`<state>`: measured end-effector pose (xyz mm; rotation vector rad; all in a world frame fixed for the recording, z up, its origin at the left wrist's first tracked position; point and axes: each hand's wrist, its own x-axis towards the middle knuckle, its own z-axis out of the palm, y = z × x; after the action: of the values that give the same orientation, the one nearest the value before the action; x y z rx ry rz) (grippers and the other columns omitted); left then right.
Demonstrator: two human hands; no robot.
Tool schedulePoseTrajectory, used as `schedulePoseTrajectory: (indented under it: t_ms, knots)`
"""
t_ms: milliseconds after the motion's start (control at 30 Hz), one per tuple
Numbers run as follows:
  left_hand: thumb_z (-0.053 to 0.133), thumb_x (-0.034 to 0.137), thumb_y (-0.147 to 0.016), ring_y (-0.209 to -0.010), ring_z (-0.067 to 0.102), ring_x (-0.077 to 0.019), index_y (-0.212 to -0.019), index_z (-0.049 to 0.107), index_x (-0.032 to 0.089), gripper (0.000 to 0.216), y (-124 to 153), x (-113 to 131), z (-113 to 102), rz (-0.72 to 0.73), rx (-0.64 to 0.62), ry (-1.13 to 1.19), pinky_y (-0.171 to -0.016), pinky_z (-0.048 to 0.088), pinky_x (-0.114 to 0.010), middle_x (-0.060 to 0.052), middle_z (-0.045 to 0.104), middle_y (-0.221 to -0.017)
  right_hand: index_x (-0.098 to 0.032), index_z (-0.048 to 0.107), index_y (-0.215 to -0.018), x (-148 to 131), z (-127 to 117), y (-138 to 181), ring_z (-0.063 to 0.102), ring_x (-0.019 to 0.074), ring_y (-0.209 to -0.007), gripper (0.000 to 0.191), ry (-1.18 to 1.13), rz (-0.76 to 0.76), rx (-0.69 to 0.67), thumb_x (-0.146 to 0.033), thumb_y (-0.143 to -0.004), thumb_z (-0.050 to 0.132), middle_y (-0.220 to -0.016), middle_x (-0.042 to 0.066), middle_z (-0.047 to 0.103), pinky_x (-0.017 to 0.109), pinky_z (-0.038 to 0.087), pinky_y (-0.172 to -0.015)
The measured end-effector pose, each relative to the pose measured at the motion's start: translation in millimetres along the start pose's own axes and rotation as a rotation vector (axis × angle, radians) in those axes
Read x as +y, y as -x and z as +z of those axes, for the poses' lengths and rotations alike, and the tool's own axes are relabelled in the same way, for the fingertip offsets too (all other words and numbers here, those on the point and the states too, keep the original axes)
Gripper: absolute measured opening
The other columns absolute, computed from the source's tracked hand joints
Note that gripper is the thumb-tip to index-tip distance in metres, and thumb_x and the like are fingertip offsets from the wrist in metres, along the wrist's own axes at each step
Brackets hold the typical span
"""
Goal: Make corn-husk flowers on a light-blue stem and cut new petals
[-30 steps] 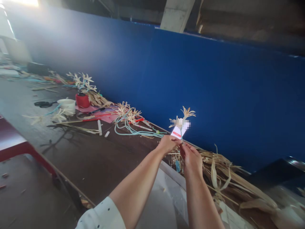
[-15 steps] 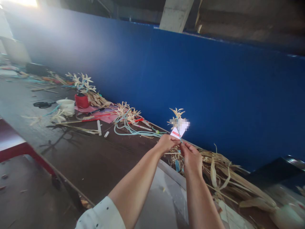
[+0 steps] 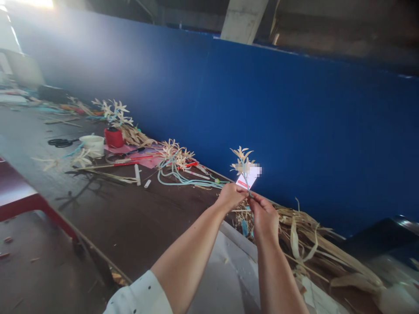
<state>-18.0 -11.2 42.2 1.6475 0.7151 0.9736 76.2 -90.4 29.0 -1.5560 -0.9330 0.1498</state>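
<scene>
A pale straw-coloured craft flower [image 3: 241, 153] stands upright between my hands, its thin blue-green stem running down to my fingers. My left hand [image 3: 232, 195] pinches the lower stem from the left. From the right, my right hand [image 3: 263, 213] closes its fingertips on the stem's bottom end, touching the left fingertips. Behind the stem is a bright white and red card or screen [image 3: 250, 179], partly blurred out; what it rests on is hidden. More such flowers [image 3: 175, 152] with blue-green stems [image 3: 183, 179] lie on the table to the left.
On the dark table [image 3: 157, 222] stand a white cup [image 3: 93, 147] and a red thread spool [image 3: 114, 138], with black scissors [image 3: 61, 142] beside them. Dried husks [image 3: 304, 222] pile up on the right. A blue partition [image 3: 278, 113] rises behind. A red stool [image 3: 32, 205] is at left.
Both hands keep their hold on the flower stem, with only a very slight shift of the fingers. The flower turns a little, and the whole view shifts slightly.
</scene>
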Motion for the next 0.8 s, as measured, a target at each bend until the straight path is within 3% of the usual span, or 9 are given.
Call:
schedulePoseTrajectory:
  t_ms: [433,633,733,800]
  knots:
    - [0.061,0.026,-0.067,-0.062,0.054,-0.0116,-0.077,0.073,0.012,0.02,-0.1,1.2,1.4,-0.164,0.081,0.089,-0.062,0.042,-0.022,-0.001,0.06,-0.059,-0.023,0.072,-0.096,-5.3,4.4,4.4,0.062,0.0233,-0.086,0.03,0.068,-0.12,-0.014,-0.028,-0.07,0.057,-0.092,0.005,0.071,0.036,0.043,-0.082]
    - [0.06,0.027,-0.069,-0.055,0.047,-0.0092,-0.076,0.071,0.011,0.021,-2.6,-5.1,2.1,-0.16,0.086,0.088,-0.056,0.037,-0.021,0.001,0.055,-0.055,-0.021,0.067,-0.107,-6.4,5.4,5.7,0.063,0.0211,-0.086,0.038,0.123,-0.207,0.015,-0.024,-0.075,0.048,-0.094,0.006,0.069,0.034,0.045,-0.08]
    - [0.058,0.033,-0.071,-0.05,0.04,-0.0083,-0.077,0.071,0.011,0.026,-3.4,-8.2,2.1,-0.101,0.057,0.037,-0.052,0.033,-0.021,0.003,0.049,-0.05,-0.019,0.062,-0.116,-4.2,-2.7,-1.3,0.063,0.0194,-0.08,0.044,0.057,-0.135,0.118,-0.028,-0.073,0.054,-0.094,0.006,0.068,0.032,0.047,-0.075]
    - [0.057,0.033,-0.072,-0.05,0.04,-0.0084,-0.077,0.07,0.011,0.027,-2.5,-7.0,1.7,-0.08,0.033,0.014,-0.052,0.032,-0.022,0.004,0.048,-0.05,-0.018,0.065,-0.112,-0.7,-9.0,-7.3,0.063,0.0191,-0.078,0.045,-0.041,-0.004,0.164,-0.034,-0.07,0.061,-0.093,0.006,0.068,0.03,0.048,-0.071]
